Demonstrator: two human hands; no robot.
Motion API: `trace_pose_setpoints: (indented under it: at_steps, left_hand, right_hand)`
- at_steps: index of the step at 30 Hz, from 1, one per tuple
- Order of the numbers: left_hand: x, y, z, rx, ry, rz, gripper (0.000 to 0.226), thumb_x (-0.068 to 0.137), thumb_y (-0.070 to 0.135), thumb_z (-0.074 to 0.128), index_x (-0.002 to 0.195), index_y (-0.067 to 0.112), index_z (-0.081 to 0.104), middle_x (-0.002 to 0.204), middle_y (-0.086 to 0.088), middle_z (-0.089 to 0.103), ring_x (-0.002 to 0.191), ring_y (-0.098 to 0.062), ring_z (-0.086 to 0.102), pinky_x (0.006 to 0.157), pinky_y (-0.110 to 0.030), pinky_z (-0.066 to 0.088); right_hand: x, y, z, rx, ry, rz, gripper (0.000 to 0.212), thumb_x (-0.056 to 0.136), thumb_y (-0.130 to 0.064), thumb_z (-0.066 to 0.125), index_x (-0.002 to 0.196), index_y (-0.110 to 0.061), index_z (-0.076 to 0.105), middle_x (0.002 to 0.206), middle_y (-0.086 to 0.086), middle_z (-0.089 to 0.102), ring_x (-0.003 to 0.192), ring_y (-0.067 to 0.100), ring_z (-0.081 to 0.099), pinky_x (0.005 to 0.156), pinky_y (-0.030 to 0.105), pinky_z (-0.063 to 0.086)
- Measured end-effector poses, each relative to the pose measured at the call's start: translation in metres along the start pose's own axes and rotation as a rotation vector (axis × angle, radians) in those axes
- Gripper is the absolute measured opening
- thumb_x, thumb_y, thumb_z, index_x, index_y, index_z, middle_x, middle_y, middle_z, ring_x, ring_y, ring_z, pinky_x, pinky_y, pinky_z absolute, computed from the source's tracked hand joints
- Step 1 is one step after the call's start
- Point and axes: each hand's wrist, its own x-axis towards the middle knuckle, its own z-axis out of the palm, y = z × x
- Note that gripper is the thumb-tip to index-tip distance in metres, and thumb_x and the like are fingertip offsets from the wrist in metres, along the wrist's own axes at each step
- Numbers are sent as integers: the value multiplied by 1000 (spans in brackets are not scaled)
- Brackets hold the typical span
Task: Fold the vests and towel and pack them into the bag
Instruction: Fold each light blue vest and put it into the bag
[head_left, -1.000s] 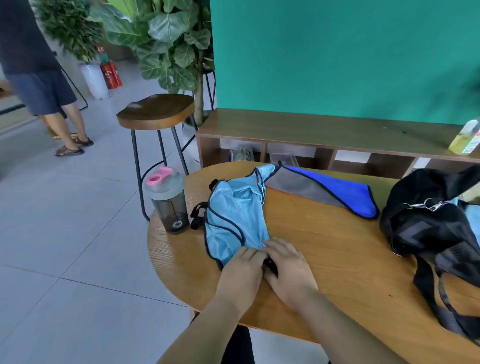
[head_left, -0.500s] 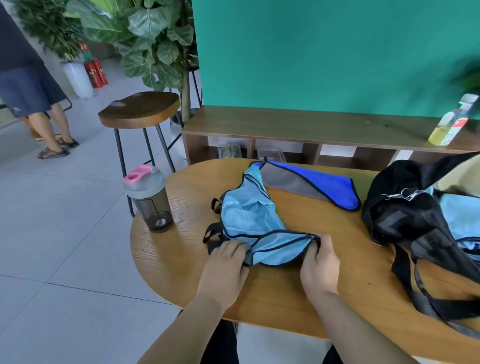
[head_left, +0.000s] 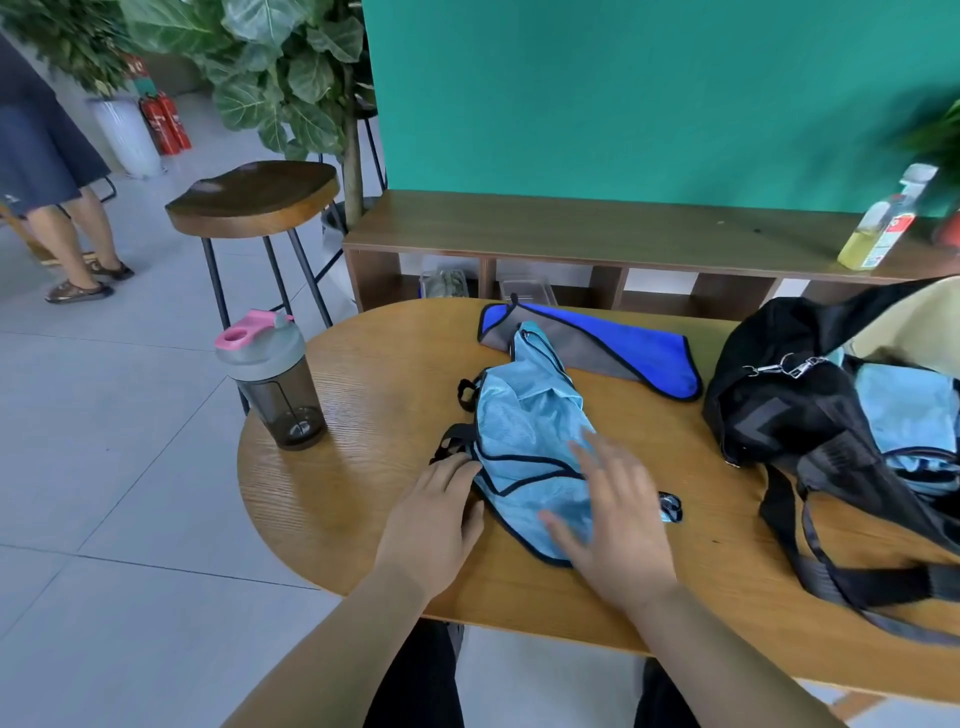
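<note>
A light blue mesh vest (head_left: 524, 441) with black trim lies bunched on the round wooden table (head_left: 374, 405). My left hand (head_left: 439, 512) rests at the vest's left edge, its fingertips on the black trim. My right hand (head_left: 613, 519) lies flat with straight, spread fingers on the vest's near part. Behind the vest lies a blue and grey towel (head_left: 613, 348), folded to a wedge. A black bag (head_left: 810, 415) stands open at the right, with another light blue vest (head_left: 909, 415) inside it.
A dark shaker bottle (head_left: 275, 384) with a pink lid stands at the table's left edge. A wooden stool (head_left: 254, 197) and a low shelf (head_left: 597, 234) with a yellow bottle (head_left: 883, 228) stand behind. A person (head_left: 47, 171) stands far left. The bag's strap (head_left: 831, 571) trails over the table.
My right hand let go of the vest's right end and moved left onto the cloth, fingers spread flat. The left hand stays at the left edge. The camera view shifted right.
</note>
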Motion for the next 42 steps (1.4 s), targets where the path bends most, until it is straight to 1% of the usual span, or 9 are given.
trace_pose_setpoints:
  at_steps: [3,9,13,16,27,31,34,38,42]
  left_hand:
    - [2,-2,1,14,-18,-17,53,106,45,44,157,29,39,159,11,43,148,-11,37,120,-35,39]
    - [4,0,3,47,-24,-54,54,107,45,39,157,27,38,157,9,45,146,-14,39,118,-37,41]
    - [5,0,3,96,-19,-10,46,106,42,41,149,29,52,153,8,49,141,-19,45,114,-41,45]
    - [5,0,1,176,2,-18,45,105,43,40,141,26,62,149,5,54,140,-22,46,120,-43,36]
    - [6,-5,6,246,38,-397,68,100,49,26,151,9,50,162,-14,39,156,-36,20,129,-54,14]
    - [9,-4,3,203,70,-439,71,103,51,23,156,7,42,170,-19,21,160,-37,6,130,-54,10]
    - [7,0,-2,193,91,-203,59,107,51,32,152,15,45,170,-11,25,161,-31,8,131,-52,9]
    - [6,0,-3,140,34,54,52,108,54,35,142,25,61,149,8,58,147,-11,42,131,-46,15]
    - [3,-3,0,93,144,119,37,105,53,45,115,28,71,112,14,65,110,-15,60,118,-41,35]
  right_hand:
    - [2,-1,13,-65,-207,-5,74,100,-69,43,163,-34,28,152,-13,44,142,12,38,123,37,33]
    - [3,11,13,158,-52,198,36,99,-43,66,128,-22,72,101,-13,57,99,9,57,87,31,55]
    - [5,14,-2,450,58,448,12,101,-22,67,112,-25,72,100,-11,62,90,1,59,75,10,42]
    - [7,13,-17,576,290,731,16,109,-20,50,93,-18,53,75,0,52,64,12,47,56,19,39]
    - [28,47,-32,766,804,1340,26,107,-23,49,130,-17,57,116,1,60,101,19,57,86,33,45]
    - [18,55,-27,613,718,1198,24,103,-12,54,126,-20,56,120,5,62,109,24,62,90,37,50]
    - [5,49,-14,169,576,780,41,92,-5,65,132,-12,56,134,18,51,125,40,48,102,50,43]
    - [12,29,-6,-142,129,148,65,98,-41,65,155,-18,45,161,8,39,149,34,34,124,51,27]
    - [22,32,5,-90,-224,159,79,100,-69,45,166,-31,23,151,-9,42,143,18,35,125,41,28]
